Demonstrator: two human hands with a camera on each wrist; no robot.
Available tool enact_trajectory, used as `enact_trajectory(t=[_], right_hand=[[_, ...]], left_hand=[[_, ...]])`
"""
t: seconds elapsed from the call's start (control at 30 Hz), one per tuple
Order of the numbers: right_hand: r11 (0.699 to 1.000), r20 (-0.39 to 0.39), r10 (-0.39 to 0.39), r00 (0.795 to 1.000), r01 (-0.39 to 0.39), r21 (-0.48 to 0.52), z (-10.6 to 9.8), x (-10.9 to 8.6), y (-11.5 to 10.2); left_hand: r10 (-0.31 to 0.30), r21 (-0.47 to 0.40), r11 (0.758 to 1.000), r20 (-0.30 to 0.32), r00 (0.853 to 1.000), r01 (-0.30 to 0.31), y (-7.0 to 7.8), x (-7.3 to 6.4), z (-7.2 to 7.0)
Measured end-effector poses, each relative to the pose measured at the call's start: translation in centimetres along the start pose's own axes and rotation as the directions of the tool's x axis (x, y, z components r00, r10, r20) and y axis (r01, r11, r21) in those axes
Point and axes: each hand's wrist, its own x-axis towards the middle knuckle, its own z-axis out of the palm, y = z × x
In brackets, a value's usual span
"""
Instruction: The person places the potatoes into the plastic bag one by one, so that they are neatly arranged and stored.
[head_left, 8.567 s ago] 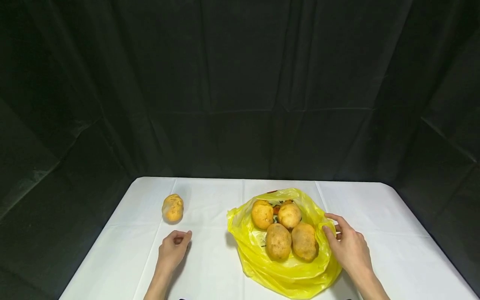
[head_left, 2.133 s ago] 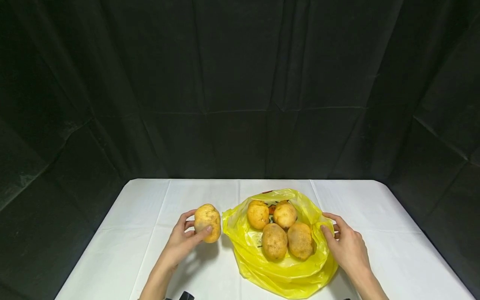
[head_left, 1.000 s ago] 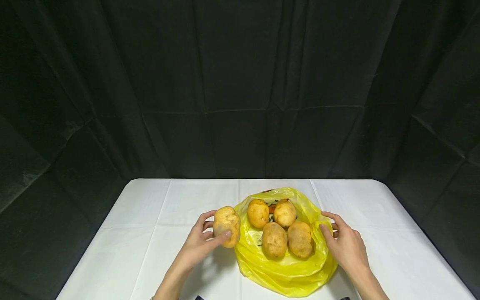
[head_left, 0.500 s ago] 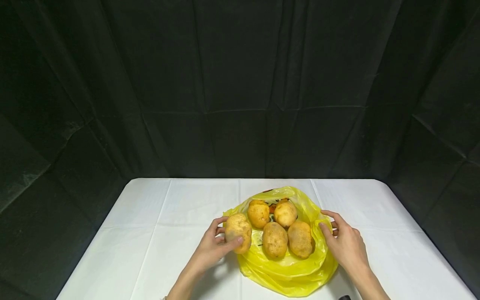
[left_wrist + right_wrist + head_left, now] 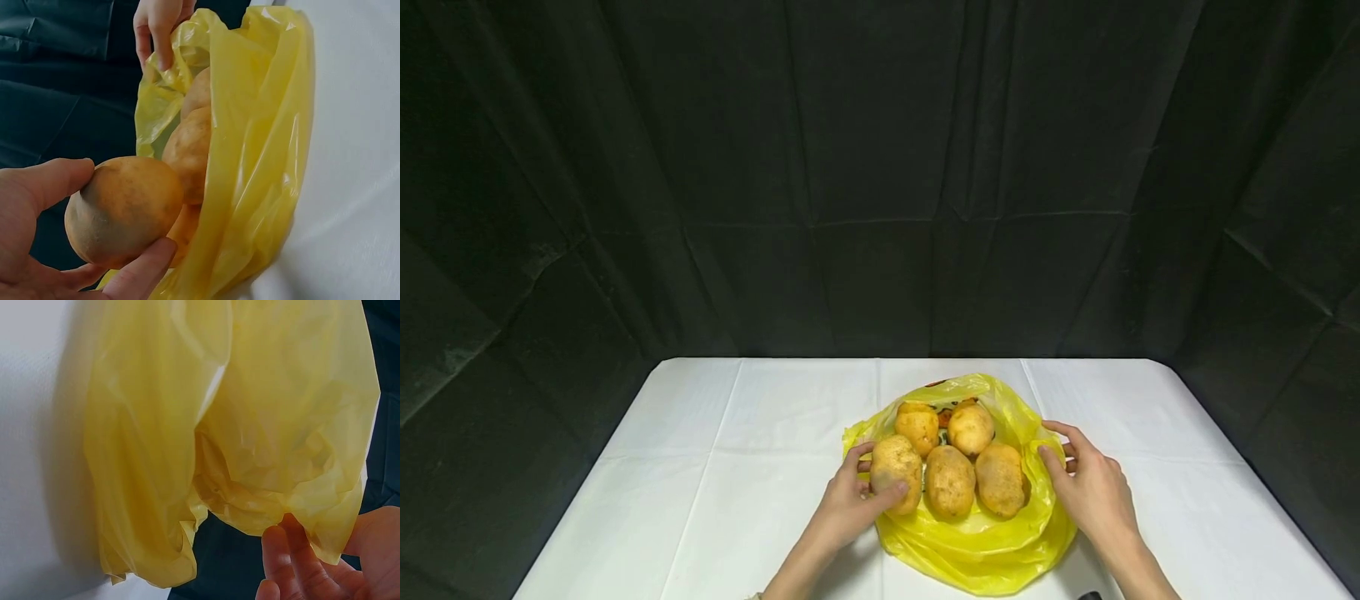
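My left hand (image 5: 848, 507) grips a potato (image 5: 897, 472) between thumb and fingers, at the left side of an opened yellow plastic bag (image 5: 977, 550). In the left wrist view that potato (image 5: 125, 209) is at the bag's mouth, close beside other potatoes. Several more potatoes lie inside the bag, one potato (image 5: 951, 482) right beside the held one. At the bag's right edge, my right hand (image 5: 1097, 487) pinches the rim. The right wrist view shows the fingers (image 5: 306, 562) on the thin yellow plastic (image 5: 281, 425); potatoes are hidden there.
A white cloth (image 5: 760, 433) covers the table under the bag. Black curtains (image 5: 880, 183) stand behind the table and at both sides. A small dark object (image 5: 1088, 595) shows at the bottom edge near the right forearm.
The left hand has taken the lone potato from the table's left and carried it right, to inside the bag's left rim. The right hand stays at the bag's edge.
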Motion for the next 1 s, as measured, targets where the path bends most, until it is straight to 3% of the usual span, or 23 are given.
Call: enact_trajectory(t=[0.47,0.73,1.0], right_hand=[[1.000,-0.006,-0.005,1.000,0.005,0.004,-0.1,0.0,-0.2],[1.000,-0.008,-0.007,1.000,0.007,0.001,-0.1,0.0,-0.4],[1.000,-0.006,0.006,1.000,-0.006,-0.007,-0.2,-0.1,-0.5]], left_hand=[[-0.040,-0.003,0.999,-0.010,0.999,0.040,-0.2,0.2,1.1],[-0.068,-0.006,0.998,-0.053,0.996,0.067,-0.6,0.5,1.6],[-0.058,0.019,0.998,-0.073,0.996,0.059,-0.8,0.8,1.7]])
